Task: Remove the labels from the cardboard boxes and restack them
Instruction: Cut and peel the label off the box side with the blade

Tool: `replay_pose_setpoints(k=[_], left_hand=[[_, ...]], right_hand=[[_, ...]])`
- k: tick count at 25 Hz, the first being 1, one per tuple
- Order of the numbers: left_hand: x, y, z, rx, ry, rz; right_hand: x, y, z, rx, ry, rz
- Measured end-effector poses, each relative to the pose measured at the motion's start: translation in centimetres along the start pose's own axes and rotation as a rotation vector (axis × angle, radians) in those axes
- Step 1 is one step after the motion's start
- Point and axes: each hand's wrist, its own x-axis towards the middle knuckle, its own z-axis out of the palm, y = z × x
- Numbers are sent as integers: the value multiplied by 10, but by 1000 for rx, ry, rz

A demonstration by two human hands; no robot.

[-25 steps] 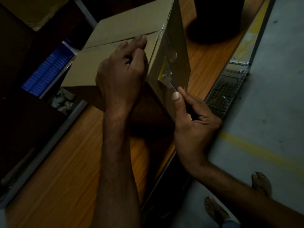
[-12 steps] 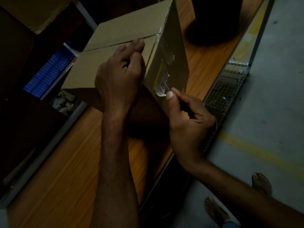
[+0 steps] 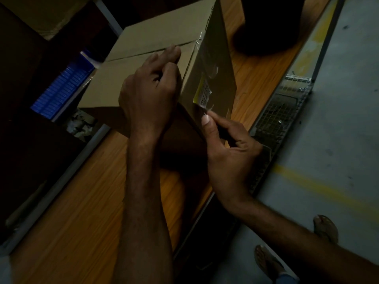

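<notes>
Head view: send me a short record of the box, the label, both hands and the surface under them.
box: cardboard, top flaps closed, standing on the table
table: wooden
label: on the box's side face, not yet off
left hand: rests on the box top by the edge, fingers bent
right hand: pinches a thin dark tool, probably a scraper, at the label's lower corner
</notes>
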Motion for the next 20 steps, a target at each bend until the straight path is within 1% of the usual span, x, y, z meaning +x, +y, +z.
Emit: replay_pose_setpoints(k=[7, 13, 15, 17, 20], left_hand=[[0, 1, -1, -4, -14, -13], [0, 2, -2, -7, -26, 3], [-1, 4, -3, -1, -31, -1], [-1, 4, -4, -3, -32, -9], [0, 4, -4, 8, -40, -6]], right_hand=[[14, -10, 1, 109, 92, 107], [24, -5, -14, 123, 65, 126], [29, -1, -23, 86, 53, 120], [38, 5, -33, -1, 33, 82], [64, 29, -53, -241, -50, -18]])
